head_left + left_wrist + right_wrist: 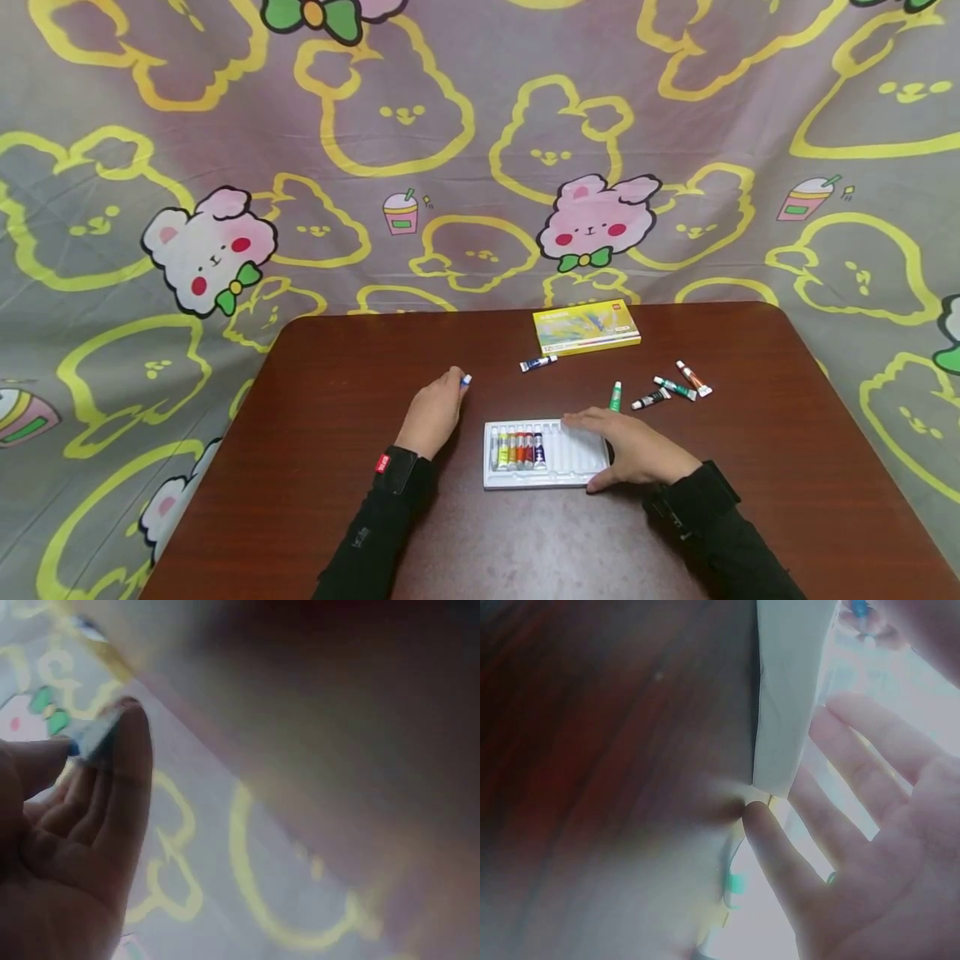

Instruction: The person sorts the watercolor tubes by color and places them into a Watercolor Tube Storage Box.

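In the head view my left hand [433,414] pinches a small paint tube [466,381] between thumb and fingertips, left of the white tray. The left wrist view shows this tube [99,737] blurred, partly hidden by the fingers. The white plastic tray [553,481] holds several paint tubes [517,448] side by side in its left slots, among them yellow, orange, red and dark blue ones. Over the tray's right end spreads my right hand [637,447], its thumb by the near edge. In the right wrist view, fairly straight fingers [859,769] touch the tray's side [791,697].
A green tube [616,397] lies just behind the tray. Farther right are a black tube [650,399], a teal tube [675,388] and an orange tube [693,378]. A blue tube [538,364] lies before the yellow box [587,327] near the back edge.
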`<action>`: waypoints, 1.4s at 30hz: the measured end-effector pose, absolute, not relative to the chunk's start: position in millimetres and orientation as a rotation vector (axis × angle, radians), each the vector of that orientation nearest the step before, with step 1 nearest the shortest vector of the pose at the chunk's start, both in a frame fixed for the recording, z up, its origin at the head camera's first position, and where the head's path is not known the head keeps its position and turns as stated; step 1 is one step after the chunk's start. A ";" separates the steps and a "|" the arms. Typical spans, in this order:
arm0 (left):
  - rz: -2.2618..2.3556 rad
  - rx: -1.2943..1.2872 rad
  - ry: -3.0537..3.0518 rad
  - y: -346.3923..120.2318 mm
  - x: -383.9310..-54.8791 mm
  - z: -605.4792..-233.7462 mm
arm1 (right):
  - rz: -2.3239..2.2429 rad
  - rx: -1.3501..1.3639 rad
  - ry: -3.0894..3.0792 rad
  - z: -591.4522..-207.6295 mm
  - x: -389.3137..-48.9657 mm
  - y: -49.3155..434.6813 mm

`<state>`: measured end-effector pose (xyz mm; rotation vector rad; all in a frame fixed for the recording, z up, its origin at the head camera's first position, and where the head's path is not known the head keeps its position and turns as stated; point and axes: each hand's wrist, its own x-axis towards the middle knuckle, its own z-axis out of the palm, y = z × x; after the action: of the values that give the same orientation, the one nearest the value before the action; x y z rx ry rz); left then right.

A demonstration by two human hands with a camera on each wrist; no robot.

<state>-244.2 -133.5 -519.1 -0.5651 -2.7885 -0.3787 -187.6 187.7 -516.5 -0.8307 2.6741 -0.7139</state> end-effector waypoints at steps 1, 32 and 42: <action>-0.471 -0.559 -2.798 -132.5 -243.9 -518.1 | -0.715 -0.829 2.674 -516.0 -187.5 187.6; -1.936 -0.694 -2.671 -116.9 -225.1 -489.4 | -0.702 -0.870 2.685 -517.8 -190.2 187.4; -1.343 -0.799 -2.757 -100.1 -218.1 -496.0 | -0.730 -0.897 2.672 -519.3 -190.1 188.4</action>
<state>-218.1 -100.1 -496.0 -0.7995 -2.7570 -1.3433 -190.1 188.4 -519.3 -0.8970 2.6719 -0.7296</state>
